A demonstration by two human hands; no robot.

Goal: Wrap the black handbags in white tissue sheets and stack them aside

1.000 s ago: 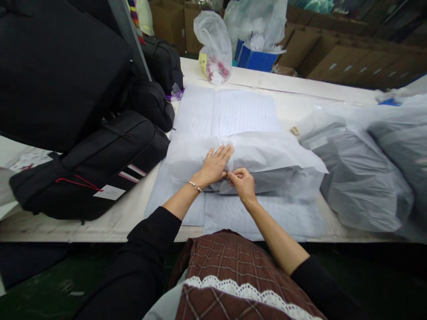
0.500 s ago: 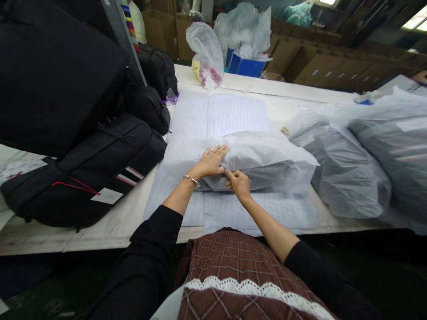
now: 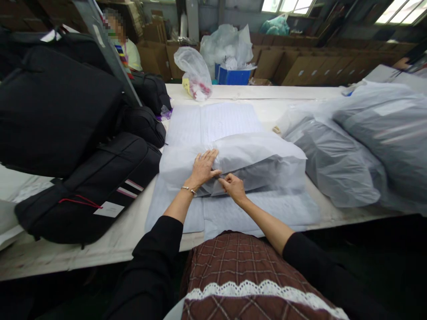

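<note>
In front of me lies a frosted plastic bag (image 3: 260,146) with a dark item showing through its near side. My left hand (image 3: 203,169) rests flat on top of the bag, fingers spread, the thumb pointing toward my other hand. Just right of it, my right hand (image 3: 234,186) pinches the bag's near edge between thumb and fingers. Under the bag are white foam sheets (image 3: 230,118) spread over the table (image 3: 116,238).
Black backpacks (image 3: 96,182) are piled at the left, beside a metal post (image 3: 115,53). Several bagged dark items (image 3: 336,160) lie at the right. Along the back are a clear bag (image 3: 195,71), a blue box (image 3: 232,75) and cardboard boxes (image 3: 307,69). A person (image 3: 131,55) is behind the post.
My view has tilted up a little, showing more of the background. My right hand has shifted slightly along the bag's edge; my left hand stays flat on the bag.
</note>
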